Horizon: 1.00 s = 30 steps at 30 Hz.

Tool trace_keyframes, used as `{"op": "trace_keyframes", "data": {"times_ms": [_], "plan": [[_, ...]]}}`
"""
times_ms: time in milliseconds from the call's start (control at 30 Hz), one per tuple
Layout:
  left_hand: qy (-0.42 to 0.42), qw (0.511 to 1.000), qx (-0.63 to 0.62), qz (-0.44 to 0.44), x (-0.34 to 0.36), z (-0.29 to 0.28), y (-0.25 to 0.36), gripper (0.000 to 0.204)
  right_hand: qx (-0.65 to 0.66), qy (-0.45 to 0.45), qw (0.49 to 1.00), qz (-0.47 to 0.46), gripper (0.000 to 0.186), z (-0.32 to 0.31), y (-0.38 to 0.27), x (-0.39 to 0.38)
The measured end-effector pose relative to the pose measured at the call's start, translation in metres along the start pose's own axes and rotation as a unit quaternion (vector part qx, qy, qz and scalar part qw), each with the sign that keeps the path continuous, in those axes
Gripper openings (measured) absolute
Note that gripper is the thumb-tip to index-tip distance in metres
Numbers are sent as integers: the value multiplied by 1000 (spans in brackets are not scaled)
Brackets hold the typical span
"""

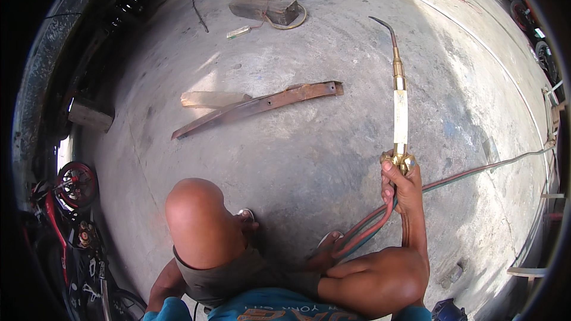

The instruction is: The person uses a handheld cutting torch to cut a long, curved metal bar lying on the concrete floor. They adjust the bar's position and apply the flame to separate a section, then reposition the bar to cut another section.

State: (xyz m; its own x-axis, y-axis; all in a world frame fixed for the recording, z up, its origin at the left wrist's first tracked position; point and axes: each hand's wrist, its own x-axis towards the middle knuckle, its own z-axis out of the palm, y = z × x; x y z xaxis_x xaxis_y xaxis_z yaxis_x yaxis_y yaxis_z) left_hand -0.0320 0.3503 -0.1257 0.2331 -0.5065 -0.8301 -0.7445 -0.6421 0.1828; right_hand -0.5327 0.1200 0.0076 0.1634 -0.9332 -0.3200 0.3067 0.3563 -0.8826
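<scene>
My right hand (399,181) is closed round the valve end of a brass gas torch (400,113). Its thumb lies beside the brass valve knobs. The torch points away from me, its thin bent tip over the floor, and no flame can be made out. A red hose and a green hose (372,224) run from its lower end past my foot, then off to the right. Only my left forearm shows at the lower left, beside my bent knee; the hand itself is hidden. Ahead lies a rusty metal bar (262,106), partly resting on a pale wood block (208,100).
A thick wooden block (262,9) with a cable loop lies farther off, near a small pale box (238,32) and a thin rod (199,15). A red motorcycle (56,226) stands at left, near another wood block (90,115). A long pale line (476,38) crosses the concrete at right.
</scene>
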Motion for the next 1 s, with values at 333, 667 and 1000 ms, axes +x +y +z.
{"op": "trace_keyframes", "data": {"times_ms": [333, 667, 1000], "plan": [[-22, 985, -105, 136, 50, -42, 66, 70, -170, 6, 985, 16, 31, 19, -48, -38], [232, 861, -91, 444, 36, -243, 352, 59, -204, 50, 977, -45, 40, 124, -138, -77], [257, 877, -176, 366, 112, -267, 358, 32, -262, 70, 961, -61, 106, 195, -76, -112]]}}
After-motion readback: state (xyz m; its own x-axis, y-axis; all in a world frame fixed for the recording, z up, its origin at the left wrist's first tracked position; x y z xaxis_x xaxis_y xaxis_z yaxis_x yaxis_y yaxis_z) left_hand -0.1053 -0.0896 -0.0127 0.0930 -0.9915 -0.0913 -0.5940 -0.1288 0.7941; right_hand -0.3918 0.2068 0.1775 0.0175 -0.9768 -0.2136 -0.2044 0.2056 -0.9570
